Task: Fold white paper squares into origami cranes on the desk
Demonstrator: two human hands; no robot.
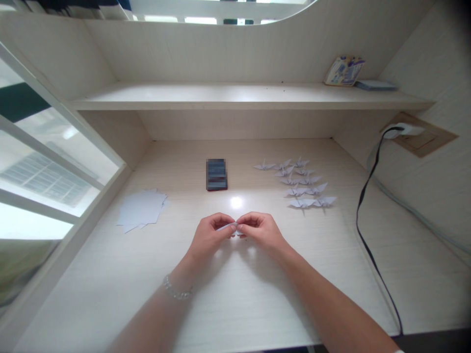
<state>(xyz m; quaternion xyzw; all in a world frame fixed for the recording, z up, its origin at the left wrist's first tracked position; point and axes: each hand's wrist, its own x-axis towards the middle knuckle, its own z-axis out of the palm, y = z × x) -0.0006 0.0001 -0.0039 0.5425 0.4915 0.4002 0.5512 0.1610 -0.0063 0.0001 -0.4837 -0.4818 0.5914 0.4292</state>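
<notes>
My left hand [210, 234] and my right hand [259, 230] meet over the middle of the pale wooden desk [235, 294]. Both pinch a small folded piece of pale paper [231, 227] between fingertips, held just above the desktop. Most of the piece is hidden by my fingers. A beaded bracelet [176, 291] sits on my left wrist. To the left lies a loose stack of pale paper sheets [142, 210]. To the right, several finished paper cranes [300, 184] stand in rows.
A dark phone [216, 174] lies flat behind my hands. A black cable [364, 215] runs from a wall socket [406, 131] down the right side. On the shelf above sit a colourful packet [344, 71] and a flat bluish object [375, 85]. A window borders the left.
</notes>
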